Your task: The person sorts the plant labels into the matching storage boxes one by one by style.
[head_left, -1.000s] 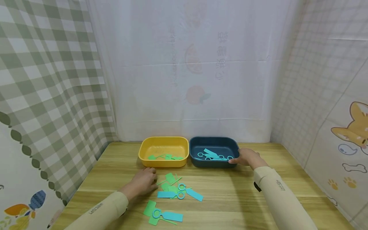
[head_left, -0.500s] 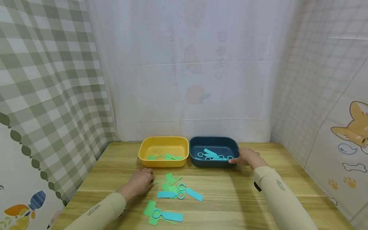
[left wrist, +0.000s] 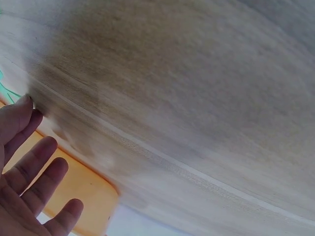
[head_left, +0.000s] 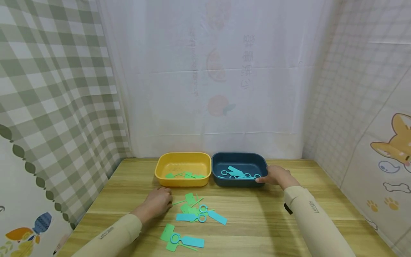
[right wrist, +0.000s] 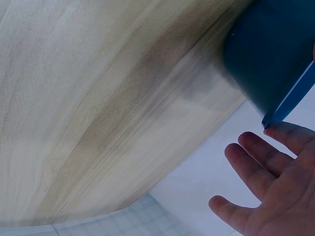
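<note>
My left hand point(head_left: 156, 202) rests on the table, left of a loose pile of green T-shaped plant labels point(head_left: 190, 198). Its thumb and forefinger come together at the end of one green label's thin stem point(left wrist: 10, 92) and appear to pinch it; the other fingers spread. Blue ring-ended plant labels point(head_left: 217, 217) lie on the same pile, and another blue one lies over green labels point(head_left: 167, 232) nearer the front. My right hand point(head_left: 275, 176) touches the front right corner of the navy bin point(head_left: 239, 183), its fingers fairly straight and one fingertip on the rim.
Against the navy bin stands a yellow bin point(head_left: 183, 182) with several green labels point(head_left: 188, 175) inside. Blue labels point(head_left: 236, 172) lie in the navy one. Behind the wooden table point(head_left: 250, 221) hangs a white curtain point(head_left: 205, 107), and cloth also hangs at both sides.
My left hand has shifted slightly left, baring more of the green label's stem. The right hand stays at the navy bin's corner.
</note>
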`<state>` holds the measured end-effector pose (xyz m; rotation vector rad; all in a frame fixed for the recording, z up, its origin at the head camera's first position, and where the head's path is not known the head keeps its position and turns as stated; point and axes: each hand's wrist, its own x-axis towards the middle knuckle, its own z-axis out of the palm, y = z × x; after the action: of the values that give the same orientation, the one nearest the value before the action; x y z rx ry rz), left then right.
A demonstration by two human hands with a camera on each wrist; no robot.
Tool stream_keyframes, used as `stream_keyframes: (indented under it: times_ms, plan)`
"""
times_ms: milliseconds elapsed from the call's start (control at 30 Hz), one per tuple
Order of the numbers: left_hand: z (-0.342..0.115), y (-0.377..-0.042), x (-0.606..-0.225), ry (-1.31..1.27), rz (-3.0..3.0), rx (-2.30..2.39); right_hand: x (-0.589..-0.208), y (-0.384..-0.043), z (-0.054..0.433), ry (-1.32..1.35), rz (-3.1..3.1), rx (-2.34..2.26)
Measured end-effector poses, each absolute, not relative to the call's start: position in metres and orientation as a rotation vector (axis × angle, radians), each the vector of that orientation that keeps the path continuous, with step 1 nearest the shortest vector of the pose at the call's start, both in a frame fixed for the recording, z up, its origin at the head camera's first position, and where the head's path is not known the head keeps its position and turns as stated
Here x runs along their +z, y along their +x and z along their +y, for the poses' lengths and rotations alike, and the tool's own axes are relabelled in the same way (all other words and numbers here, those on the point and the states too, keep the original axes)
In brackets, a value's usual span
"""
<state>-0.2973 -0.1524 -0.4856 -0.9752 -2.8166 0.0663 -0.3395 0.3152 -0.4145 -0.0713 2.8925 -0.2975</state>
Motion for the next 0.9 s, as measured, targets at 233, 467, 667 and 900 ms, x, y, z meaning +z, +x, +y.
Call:
stream_keyframes:
  times_ms: [233,467,667,900]
  plan:
    - [-0.1508,-0.2987,-0.4864,-0.983,-2.774,0.093,-0.4146,-0.3386,0.3158,-0.07,2.894,-0.308]
    - [-0.1484,-0.2997,-0.4878,-0.979,-2.761,0.116,-0.4142,-0.3384,0.3147,-0.068,2.89,-0.313]
    - [-0.1493,-0.299,-0.488,-0.98,-2.748,0.1,-0.4128,-0.3374,0.3137,-0.067,2.89,-0.313]
    - [-0.1518,-0.2981,-0.4839,-0.966,-2.76,-0.013,-0.4118,-0.3365,0.3139,-0.068,2.89,-0.31]
